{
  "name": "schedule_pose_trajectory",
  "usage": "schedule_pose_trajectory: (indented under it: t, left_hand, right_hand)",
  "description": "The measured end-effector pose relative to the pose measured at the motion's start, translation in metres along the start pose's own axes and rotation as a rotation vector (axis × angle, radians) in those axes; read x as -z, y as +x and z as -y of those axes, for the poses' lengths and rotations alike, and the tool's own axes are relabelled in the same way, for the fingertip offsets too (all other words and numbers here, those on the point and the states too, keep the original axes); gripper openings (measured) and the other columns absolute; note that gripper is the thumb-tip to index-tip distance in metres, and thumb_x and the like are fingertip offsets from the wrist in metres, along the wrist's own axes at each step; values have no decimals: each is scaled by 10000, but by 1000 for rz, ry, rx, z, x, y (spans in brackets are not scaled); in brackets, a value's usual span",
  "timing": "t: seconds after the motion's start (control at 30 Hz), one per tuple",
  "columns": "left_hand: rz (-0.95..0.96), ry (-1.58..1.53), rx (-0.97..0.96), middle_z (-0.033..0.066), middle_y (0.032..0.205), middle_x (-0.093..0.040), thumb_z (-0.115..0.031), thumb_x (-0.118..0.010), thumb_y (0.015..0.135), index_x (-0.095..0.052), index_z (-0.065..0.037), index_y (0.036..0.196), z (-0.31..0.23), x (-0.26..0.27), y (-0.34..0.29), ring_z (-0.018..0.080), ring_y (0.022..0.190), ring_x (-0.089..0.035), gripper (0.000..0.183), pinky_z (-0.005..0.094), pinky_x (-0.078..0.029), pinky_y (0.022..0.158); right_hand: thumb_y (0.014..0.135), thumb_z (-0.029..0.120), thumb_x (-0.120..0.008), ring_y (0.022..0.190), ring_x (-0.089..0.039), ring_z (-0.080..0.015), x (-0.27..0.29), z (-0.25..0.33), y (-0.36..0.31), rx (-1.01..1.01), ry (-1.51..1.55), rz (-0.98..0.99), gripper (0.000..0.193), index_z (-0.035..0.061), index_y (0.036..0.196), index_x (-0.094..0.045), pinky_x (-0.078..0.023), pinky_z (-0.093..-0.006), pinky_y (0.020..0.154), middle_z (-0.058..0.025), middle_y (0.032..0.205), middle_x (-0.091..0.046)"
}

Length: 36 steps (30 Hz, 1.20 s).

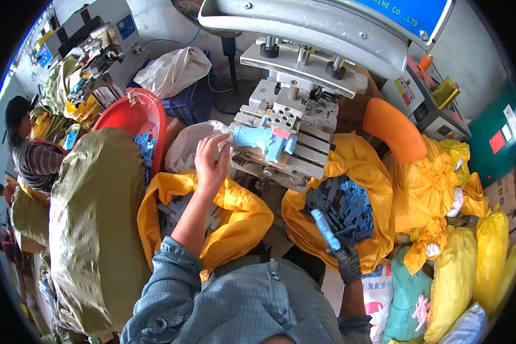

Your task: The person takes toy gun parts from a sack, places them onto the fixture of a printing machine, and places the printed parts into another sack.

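Observation:
On the slotted metal bed (307, 163) of a press lies a light-blue plastic toy gun (255, 137), flat, with a small red patch near its middle. Bare, my left hand (211, 160) pinches the toy's left end between thumb and fingers. My right hand (348, 261), in a dark glove, grips another light-blue plastic piece (324, 228), probably a second toy gun; the fingers hide its lower part. That piece is held tilted over the rim of an open yellow sack (384, 209) full of blue plastic parts (344, 200).
Above the bed hangs the press head (301, 66). Another open yellow sack (246, 212) holds pale parts below my left forearm. A large olive sack (97, 229) and red tub (159, 117) stand left. An orange curved chute (393, 129) and filled sacks line the right. Another person (34, 152) sits far left.

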<state>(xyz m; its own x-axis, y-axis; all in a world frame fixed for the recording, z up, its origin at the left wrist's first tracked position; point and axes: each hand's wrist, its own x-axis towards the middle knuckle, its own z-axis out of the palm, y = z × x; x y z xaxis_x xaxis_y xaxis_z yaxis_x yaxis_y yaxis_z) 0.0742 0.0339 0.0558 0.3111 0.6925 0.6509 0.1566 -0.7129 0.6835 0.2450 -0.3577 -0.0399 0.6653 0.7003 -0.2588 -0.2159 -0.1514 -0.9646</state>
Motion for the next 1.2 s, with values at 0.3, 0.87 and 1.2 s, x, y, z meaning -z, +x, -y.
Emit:
schedule_pose_trajectory:
  t: [0.3,0.87,1.2]
  left_hand:
    - [211,164,-135,117,903,-643,-154,-578,862,-647,-28,912,-8,-39,36,309,845,-587,153,371,-461,778]
    - [-57,-218,377,-3,646,-546,-250,-548,925,-612,-26,790,21,10,61,68,539,-449,270,241,-378,489]
    - [229,-513,1295,114,901,-654,-278,-576,879,-611,17,1012,106,162,-103,213,759,-633,325,343,-515,676]
  right_hand:
    - [826,221,-671,942,-620,-282,-16,51,38,41,699,41,491,-35,1203,-492,-541,-362,789,-170,1103,-591]
    - [859,288,-640,1023,-563,-161,-116,162,159,659,-1,89,467,22,1229,-540,-444,-291,885,-87,1115,-608]
    - [774,236,-592,849,-558,-259,-165,173,169,1108,-1191,-22,338,152,1101,-586,-464,-416,707,-72,964,-515]
